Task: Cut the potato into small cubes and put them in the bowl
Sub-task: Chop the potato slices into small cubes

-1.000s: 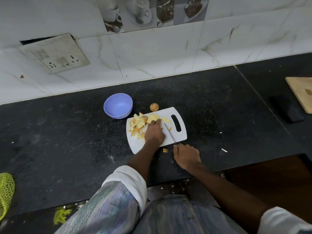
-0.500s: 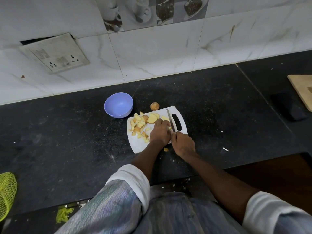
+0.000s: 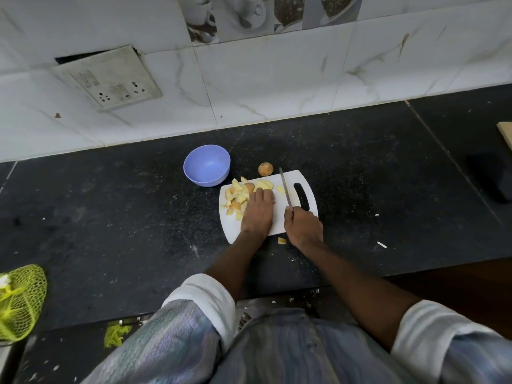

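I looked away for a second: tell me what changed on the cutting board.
The right hand moved forward onto the cutting board, carrying the knife toward its far edge beside the handle slot. The left hand stayed on the potato pieces. The bowl stayed put.

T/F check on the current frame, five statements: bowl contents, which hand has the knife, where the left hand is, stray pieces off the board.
1. The purple bowl already holds potato cubes. False: its inside shows no pieces; the potato pieces lie on the white cutting board.
2. The right hand holds the knife. True.
3. The left hand rests on the board beside the cut pieces. True.
4. The knife lies flat on the counter, untouched. False: it is over the board, its handle in the right hand's grip.
5. One potato piece lies off the board on the black counter. True.
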